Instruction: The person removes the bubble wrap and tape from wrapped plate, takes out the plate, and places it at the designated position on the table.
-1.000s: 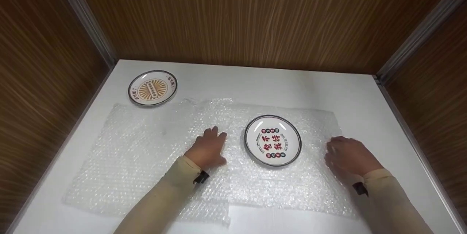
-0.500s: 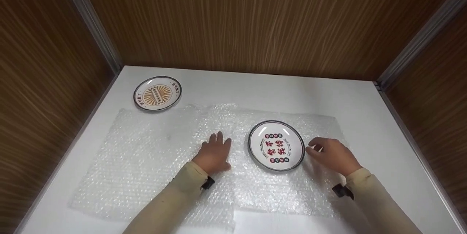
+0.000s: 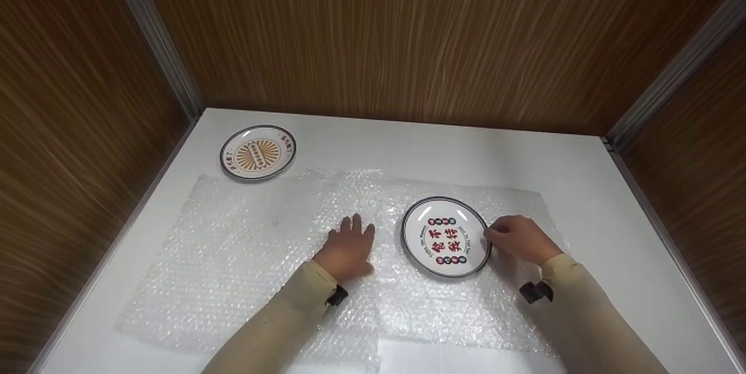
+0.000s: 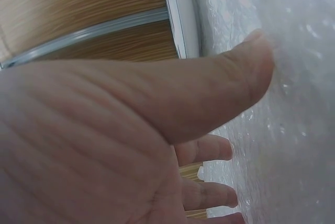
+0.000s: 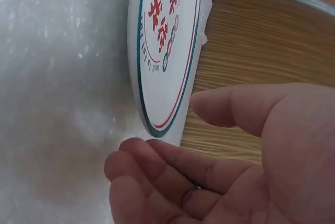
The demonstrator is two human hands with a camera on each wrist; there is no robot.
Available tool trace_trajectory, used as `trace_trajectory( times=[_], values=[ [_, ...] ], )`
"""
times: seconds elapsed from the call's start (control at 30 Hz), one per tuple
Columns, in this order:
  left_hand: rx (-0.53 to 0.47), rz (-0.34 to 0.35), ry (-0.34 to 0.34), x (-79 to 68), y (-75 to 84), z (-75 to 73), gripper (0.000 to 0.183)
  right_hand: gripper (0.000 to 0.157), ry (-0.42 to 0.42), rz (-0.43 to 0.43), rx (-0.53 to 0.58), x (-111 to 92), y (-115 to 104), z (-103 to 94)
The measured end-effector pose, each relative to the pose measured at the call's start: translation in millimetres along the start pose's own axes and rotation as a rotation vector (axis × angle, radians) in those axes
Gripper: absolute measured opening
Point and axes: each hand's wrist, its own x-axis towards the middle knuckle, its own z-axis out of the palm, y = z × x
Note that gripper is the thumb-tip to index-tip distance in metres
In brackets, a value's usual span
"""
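Observation:
A white plate [image 3: 446, 239] with a dark rim and red characters lies on the bubble wrap [image 3: 250, 281]. At its right rim my right hand [image 3: 520, 238] holds the edge, thumb above and curled fingers at the lip; some gap shows beside the thumb in the right wrist view. The plate [image 5: 162, 51] fills the top middle of that view. My left hand [image 3: 348, 250] rests on the wrap left of the plate, fingers spread and holding nothing. In the left wrist view, the left thumb [image 4: 225, 85] stretches toward the wrap.
A second plate [image 3: 258, 152], with an orange sunburst, stands at the back left, by the wrap's far edge. The white table [image 3: 466, 155] is bounded by wood-grain panels [image 3: 396, 36] at the back and both sides.
My right hand has moved left from the wrap's right edge to the plate's right rim, and its fingers have closed in. My left hand stays on the wrap. The head view has shifted slightly.

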Motion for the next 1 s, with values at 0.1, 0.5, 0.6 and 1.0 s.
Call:
trace_trajectory(
  times=[0.1, 0.5, 0.6, 1.0],
  values=[
    [0.0, -0.01, -0.017, 1.8, 0.3, -1.4, 0.084, 0.024, -0.039, 0.028, 0.083, 7, 7, 0.3],
    [-0.009, -0.009, -0.043, 2.9, -0.5, -0.5, 0.086, 0.017, -0.066, 0.086, 0.205, 17, 21, 10.2],
    [-0.018, -0.012, -0.047, 3.3, -1.8, -1.3, 0.086, 0.017, -0.073, 0.09, 0.214, 19, 20, 10.1],
    [-0.077, -0.015, -0.068, 3.9, -4.0, -2.6, 0.087, 0.027, -0.126, 0.144, 0.245, 15, 22, 4.9]
  ],
)
